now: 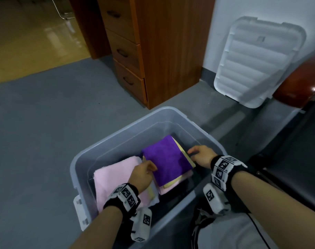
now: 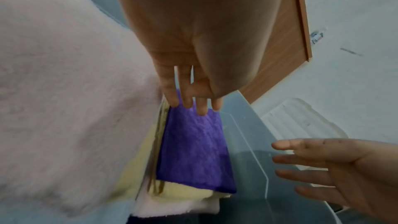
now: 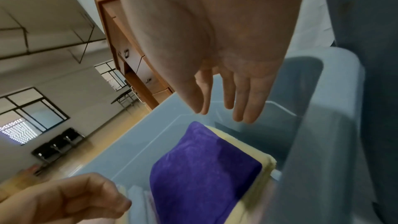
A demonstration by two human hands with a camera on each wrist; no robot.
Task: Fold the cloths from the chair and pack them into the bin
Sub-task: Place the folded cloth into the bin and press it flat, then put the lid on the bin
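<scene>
Purple cloth (image 1: 168,158) sits folded atop the yellow and pink stack at the bin's (image 1: 117,141) right side. Left hand (image 1: 143,174) touches its left edge with straight fingers; right hand (image 1: 201,155) hovers open just beside its right edge, holding nothing. Best move, I'd say: press flat, square the edges to the stack, keep clear of the pink pile (image 1: 115,178).

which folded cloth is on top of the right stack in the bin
The purple cloth. It lies on top of the right-hand stack in the bin, over a yellow cloth and a pink one; the big pink cloth tops the left stack.
</scene>
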